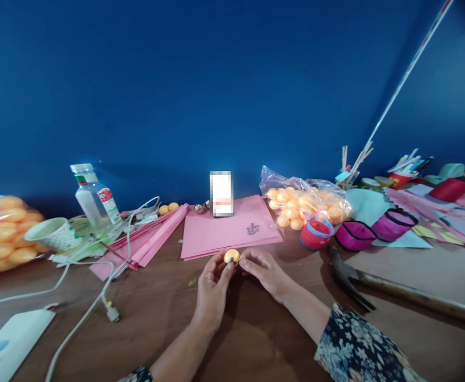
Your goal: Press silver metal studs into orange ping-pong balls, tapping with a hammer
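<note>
An orange ping-pong ball (231, 255) is held by my left hand (211, 291), between thumb and fingers, just in front of the pink paper sheets (216, 231). A small dark spot shows on the ball's near side, by my left thumb. My right hand (267, 273) is closed in a pinch at the ball's right side. Whatever lies between its fingertips is too small to name. On the pink paper, beyond my hands, lies a little heap of small dark pieces (252, 229).
Bags of orange balls (296, 204) stand behind and at far left. A claw hammer (407, 294) lies right, near purple fabric rings (355, 235) and a red cup (316, 233). White cables (97, 300), a paper cup (53, 235) and a clear bottle (88, 196) occupy the left.
</note>
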{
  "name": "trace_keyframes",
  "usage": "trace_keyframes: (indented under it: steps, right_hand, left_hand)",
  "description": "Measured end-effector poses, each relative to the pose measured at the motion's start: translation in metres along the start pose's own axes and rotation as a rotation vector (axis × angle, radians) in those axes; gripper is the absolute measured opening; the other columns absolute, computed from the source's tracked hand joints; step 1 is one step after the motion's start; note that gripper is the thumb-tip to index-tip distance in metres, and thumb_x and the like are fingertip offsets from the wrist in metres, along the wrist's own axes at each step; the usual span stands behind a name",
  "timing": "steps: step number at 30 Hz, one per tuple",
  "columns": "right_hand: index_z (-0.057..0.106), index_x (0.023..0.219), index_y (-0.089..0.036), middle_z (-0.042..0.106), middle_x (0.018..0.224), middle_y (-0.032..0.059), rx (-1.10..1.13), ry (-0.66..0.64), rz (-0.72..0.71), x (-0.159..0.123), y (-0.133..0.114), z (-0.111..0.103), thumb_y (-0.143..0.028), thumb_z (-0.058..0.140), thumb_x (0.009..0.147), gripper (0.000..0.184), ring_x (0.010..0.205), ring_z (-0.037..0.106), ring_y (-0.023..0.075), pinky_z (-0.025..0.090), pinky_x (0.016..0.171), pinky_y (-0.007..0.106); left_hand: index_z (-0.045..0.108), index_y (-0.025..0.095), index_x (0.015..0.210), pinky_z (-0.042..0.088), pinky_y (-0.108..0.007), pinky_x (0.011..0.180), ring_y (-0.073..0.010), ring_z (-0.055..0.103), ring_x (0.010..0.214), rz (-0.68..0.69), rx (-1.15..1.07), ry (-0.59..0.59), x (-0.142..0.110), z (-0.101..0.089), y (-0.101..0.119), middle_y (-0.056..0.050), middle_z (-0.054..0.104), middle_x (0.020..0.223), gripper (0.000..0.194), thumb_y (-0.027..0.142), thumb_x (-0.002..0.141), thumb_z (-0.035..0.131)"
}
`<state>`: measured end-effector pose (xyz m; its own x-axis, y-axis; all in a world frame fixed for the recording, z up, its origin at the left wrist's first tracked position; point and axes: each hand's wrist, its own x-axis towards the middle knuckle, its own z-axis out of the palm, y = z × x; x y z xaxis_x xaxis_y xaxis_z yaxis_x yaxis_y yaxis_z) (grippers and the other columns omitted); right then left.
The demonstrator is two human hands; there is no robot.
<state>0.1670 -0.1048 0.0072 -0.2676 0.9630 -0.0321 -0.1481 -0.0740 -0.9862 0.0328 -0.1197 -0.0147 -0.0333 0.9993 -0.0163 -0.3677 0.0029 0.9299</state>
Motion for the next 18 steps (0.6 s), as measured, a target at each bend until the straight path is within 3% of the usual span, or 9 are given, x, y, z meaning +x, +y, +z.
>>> trace_keyframes:
  steps: [18]
  right_hand:
    - [0.056, 0.071, -0.015, 0.052, 0.064, -0.0028, -0.004, -0.006, 0.006, 0.0014, 0.0026, -0.0012, -0.038, 0.063, 0.071, 0.024, 0.062, 0.048, 0.0094, 0.041, 0.064, 0.025]
  left_hand:
    - [0.052, 0.017, 0.114, 0.042, -0.038, 0.093, -0.022, 0.056, 0.104, 0.015, 0.103, -0.004, -0.0005, -0.0003, 0.0013, -0.009, 0.062, 0.11, 0.041, 0.028, 0.075, 0.059]
